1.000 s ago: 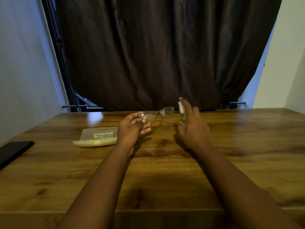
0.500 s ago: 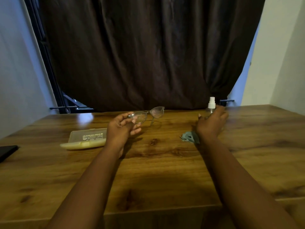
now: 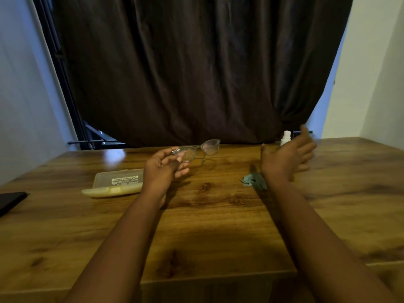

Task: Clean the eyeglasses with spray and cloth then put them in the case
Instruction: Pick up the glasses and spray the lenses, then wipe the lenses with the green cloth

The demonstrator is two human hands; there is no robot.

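Observation:
My left hand [image 3: 162, 167] pinches the eyeglasses [image 3: 199, 149] by their left lens rim and holds them above the wooden table [image 3: 207, 226]. The small spray bottle [image 3: 285, 138] with a white cap stands on the table at the back right. My right hand [image 3: 286, 158] hovers just in front of the bottle with its fingers spread and holds nothing; it looks blurred. A crumpled grey-blue cloth [image 3: 253, 181] lies on the table beside my right wrist. The pale yellow glasses case [image 3: 113, 185] lies open to the left of my left hand.
A dark flat object [image 3: 11, 201] lies at the table's left edge. A dark brown curtain [image 3: 196, 73] hangs behind the table, with white walls at both sides.
My right hand carried the spray bottle from beside the glasses to the back right, set it down and let go. My left hand kept the glasses where they were.

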